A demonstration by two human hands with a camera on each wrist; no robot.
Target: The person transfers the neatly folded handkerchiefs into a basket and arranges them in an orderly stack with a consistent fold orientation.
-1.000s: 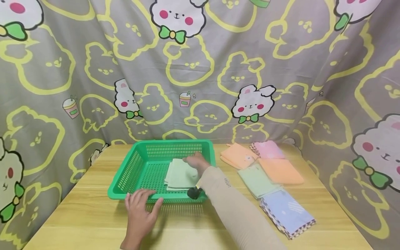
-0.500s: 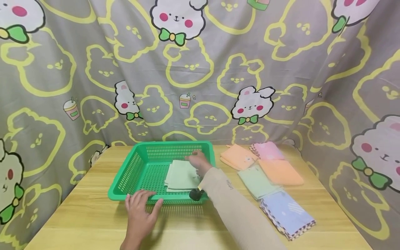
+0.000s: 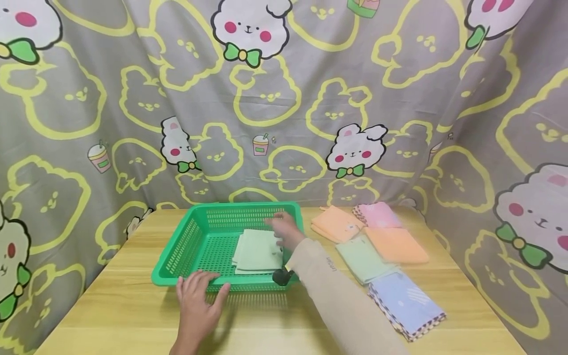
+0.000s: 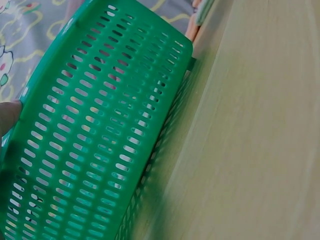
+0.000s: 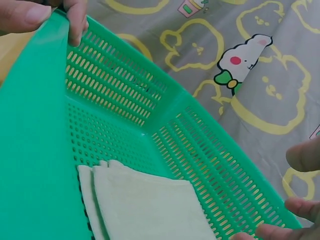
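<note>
A green plastic basket [image 3: 213, 246] with slotted walls stands on the table, a folded pale green towel [image 3: 257, 251] lying flat inside its right half. My left hand [image 3: 197, 305] holds the near rim, fingers over the edge and thumb on the outer side; that thumb [image 4: 9, 116] shows at the rim in the left wrist view. Over the basket's right side, my right hand [image 3: 287, 231] has its fingers spread and holds nothing. In the right wrist view its thumb [image 5: 304, 156] is apart from the fingers, above the towel [image 5: 150, 205].
Right of the basket lie more folded towels: orange [image 3: 336, 224], pink [image 3: 378, 215], another orange [image 3: 396, 245], light green [image 3: 366, 260] and blue with a checked edge [image 3: 407, 304]. A patterned grey curtain [image 3: 301, 108] hangs behind the wooden table [image 3: 128, 315].
My right hand has lifted slightly off the towel in the basket and its fingers have spread. My left hand has stayed at the near rim.
</note>
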